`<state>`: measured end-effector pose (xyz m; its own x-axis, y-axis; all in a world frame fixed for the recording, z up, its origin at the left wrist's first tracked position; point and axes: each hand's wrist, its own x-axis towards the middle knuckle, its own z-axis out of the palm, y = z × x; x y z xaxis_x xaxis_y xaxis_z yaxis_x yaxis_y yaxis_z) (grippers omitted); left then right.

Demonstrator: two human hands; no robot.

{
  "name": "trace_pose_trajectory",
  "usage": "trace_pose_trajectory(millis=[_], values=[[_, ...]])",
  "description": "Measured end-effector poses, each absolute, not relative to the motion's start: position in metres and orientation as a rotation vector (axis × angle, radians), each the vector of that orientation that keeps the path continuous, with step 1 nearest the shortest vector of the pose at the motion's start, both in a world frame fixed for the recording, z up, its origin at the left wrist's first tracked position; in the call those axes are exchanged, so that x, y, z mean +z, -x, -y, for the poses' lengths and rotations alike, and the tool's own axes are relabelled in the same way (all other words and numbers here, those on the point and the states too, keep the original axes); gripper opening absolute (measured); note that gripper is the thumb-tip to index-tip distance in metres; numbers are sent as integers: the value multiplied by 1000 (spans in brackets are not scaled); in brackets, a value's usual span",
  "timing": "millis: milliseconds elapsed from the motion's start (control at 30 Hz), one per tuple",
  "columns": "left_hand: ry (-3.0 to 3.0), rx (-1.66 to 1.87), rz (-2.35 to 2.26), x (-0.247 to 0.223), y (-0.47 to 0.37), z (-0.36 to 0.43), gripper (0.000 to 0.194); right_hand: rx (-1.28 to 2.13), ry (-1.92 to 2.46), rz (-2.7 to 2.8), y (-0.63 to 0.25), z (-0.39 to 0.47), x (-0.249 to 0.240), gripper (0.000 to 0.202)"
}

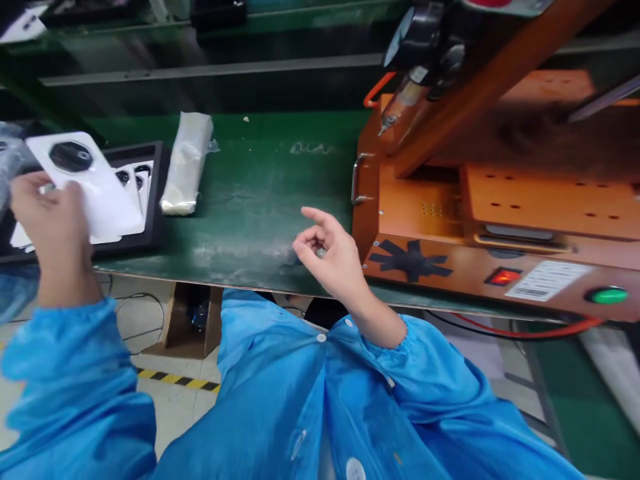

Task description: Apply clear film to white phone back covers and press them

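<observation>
My left hand (55,213) is closed on a white phone back cover (107,193) with a dark, eight-sided camera area, pinched between thumb and fingers. It is held tilted above a black tray (159,193) at the left, where several similar white covers (144,183) lie, partly hidden behind the held one. My right hand (333,257) hovers over the front of the green bench, left of the orange machine, touching nothing. Its index finger is stretched out, the other fingers are loosely curled, and I see nothing held in it.
A clear-wrapped pale bundle (187,163) lies right of the tray on the green bench (250,193). At the right stands an orange machine (410,220) with a metal handle (357,179), a lit red switch (503,276) and a green button (607,295). A pressure gauge (400,37) hangs above.
</observation>
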<state>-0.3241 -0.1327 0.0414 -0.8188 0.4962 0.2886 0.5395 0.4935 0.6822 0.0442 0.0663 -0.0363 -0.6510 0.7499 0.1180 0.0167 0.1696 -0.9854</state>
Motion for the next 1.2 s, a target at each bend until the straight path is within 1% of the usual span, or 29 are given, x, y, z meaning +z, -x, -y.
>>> trace_pose_trajectory(millis=[33,67,167,200,300,367,400,467,500,533,633,667,733,833,867,933,967,1033,1133,1200], values=[[763,-1473,2612,29,295,130,44,1502,711,1867,-46,-69,-32,57],[779,-1535,2647,13,263,125,57,1466,699,1902,-48,-72,-28,58],[946,-1668,2799,-40,173,103,69,1374,635,2040,-53,-79,-18,61],[1016,-1666,2824,-55,149,95,71,1357,601,2100,-54,-81,-16,62],[1192,-1273,2785,-80,106,79,60,1326,493,2277,-53,-87,-15,64],[1224,-1058,2662,-78,99,76,57,1295,437,2366,-51,-91,-17,65],[1239,-1039,2588,-74,98,76,57,1274,406,2408,-49,-92,-17,66],[1336,-1117,2479,-59,100,79,54,1221,319,2505,-46,-95,-17,67],[1420,-1165,2455,-50,100,80,50,1192,264,2559,-44,-96,-16,66],[1510,-1197,2457,-41,100,82,43,1167,200,2611,-42,-96,-15,64],[1677,-1250,2543,-24,100,85,13,1139,9,2687,-37,-92,-10,57],[1675,-1313,2562,-22,100,86,11,1152,-22,2671,-36,-89,-10,55],[1579,-1548,2579,-24,103,87,14,1191,66,2548,-35,-84,-11,50],[1254,-2013,2557,-37,107,89,16,1332,493,2203,-32,-76,-20,38],[1149,-2136,2530,-41,108,90,17,1418,615,2117,-30,-73,-23,41],[1020,-2294,2474,-49,107,91,17,1621,748,2037,-27,-69,-28,54],[995,-2336,2456,-52,106,91,17,1710,767,2027,-25,-66,-29,60],[982,-2376,2455,-55,104,91,16,1817,777,1995,-21,-61,-29,64],[1007,-2349,2489,-55,103,90,18,1859,772,1967,-17,-56,-28,60],[1082,-2202,2535,-55,105,92,21,1821,767,2003,-15,-57,-28,57]])
